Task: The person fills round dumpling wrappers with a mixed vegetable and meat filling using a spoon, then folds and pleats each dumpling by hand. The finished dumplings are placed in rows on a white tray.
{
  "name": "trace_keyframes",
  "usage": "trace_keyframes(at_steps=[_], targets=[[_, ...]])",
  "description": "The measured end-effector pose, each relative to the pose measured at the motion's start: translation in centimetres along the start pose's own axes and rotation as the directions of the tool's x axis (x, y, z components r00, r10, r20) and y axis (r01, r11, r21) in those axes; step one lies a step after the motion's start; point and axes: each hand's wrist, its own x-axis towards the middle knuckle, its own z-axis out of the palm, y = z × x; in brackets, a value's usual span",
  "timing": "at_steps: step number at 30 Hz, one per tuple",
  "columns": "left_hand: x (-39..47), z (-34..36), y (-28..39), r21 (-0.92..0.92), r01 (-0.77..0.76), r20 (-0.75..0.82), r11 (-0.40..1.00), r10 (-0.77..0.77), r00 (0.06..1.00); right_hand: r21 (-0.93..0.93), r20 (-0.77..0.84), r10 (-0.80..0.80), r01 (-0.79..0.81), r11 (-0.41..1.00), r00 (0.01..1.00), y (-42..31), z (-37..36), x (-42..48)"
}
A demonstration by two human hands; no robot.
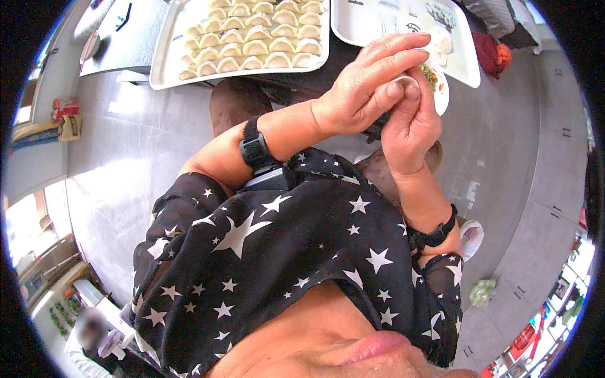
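My left hand (366, 82) and my right hand (413, 125) meet at the upper right, above the gap between the tray and my lap. Both thumbs press side by side on a small dough piece (407, 80), apparently a dumpling; only its pale edge shows, and the fingers hide the rest. To the left lies a white tray (163, 71) bearing rows of folded dumplings (255, 48). Just behind my right fingers, a white bowl or plate (442, 101) holds a chopped green filling (429, 75), partly covered by the hand.
A second white tray (465, 71) at the upper right carries pale dough pieces (442, 45). A pale table (113, 52) stands at the far left. Grey cabinets (534, 227) line the right side. A green bundle (483, 292) lies on the floor (491, 141). At the lower left is another person (90, 335).
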Motion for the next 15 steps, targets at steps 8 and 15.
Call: trace_keyframes(at_steps=[8,15], targets=[[-2.4,0.5,0.2,-0.418,0.328,0.039,0.847,-0.344,0.938,0.031,0.064,0.073,-0.075,0.997,0.995,1.7,0.4,-0.6],[-2.0,1.6,-0.9,-0.191,0.355,0.000,0.915,-0.361,0.932,0.035,0.006,0.196,-0.196,0.980,0.981,3.0,0.7,-0.5]])
